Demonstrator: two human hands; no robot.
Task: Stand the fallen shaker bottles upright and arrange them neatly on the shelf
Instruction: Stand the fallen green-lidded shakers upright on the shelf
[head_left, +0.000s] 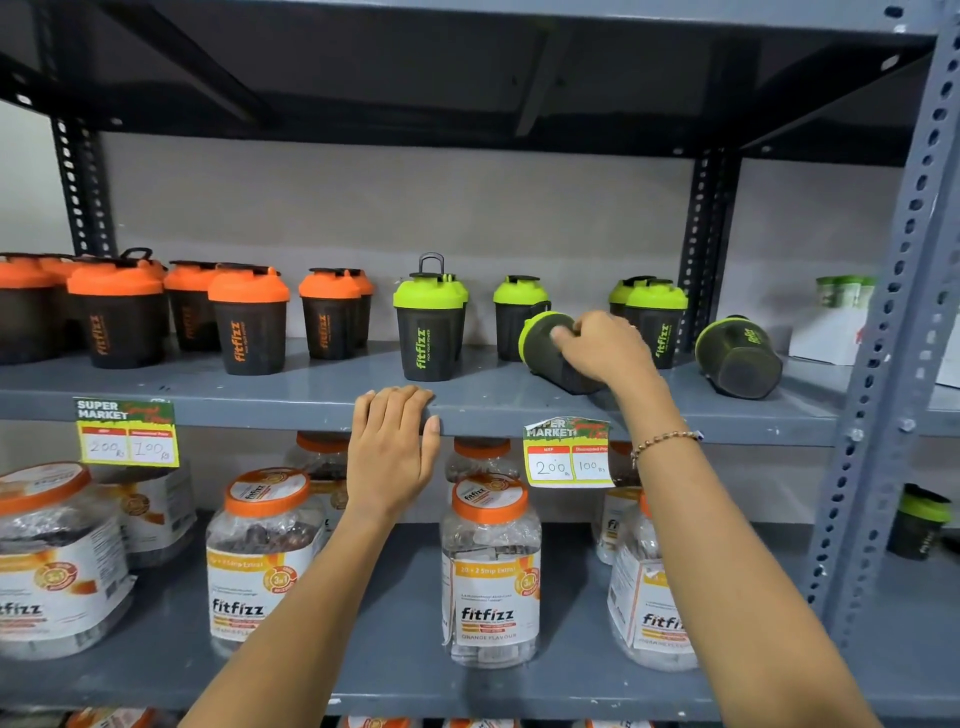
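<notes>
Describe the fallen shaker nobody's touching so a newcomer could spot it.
On the middle shelf, go to the far right, just before the grey upright post. The green-lidded shaker there lies on its side, base toward the camera; the other fallen shaker is under the right hand.

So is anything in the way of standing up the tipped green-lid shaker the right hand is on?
Nothing visible blocks it. The right hand already grips the fallen shaker, and the shelf in front of it is bare. Upright green-lid shakers stand close behind it and to its right, so room is tight there.
</notes>
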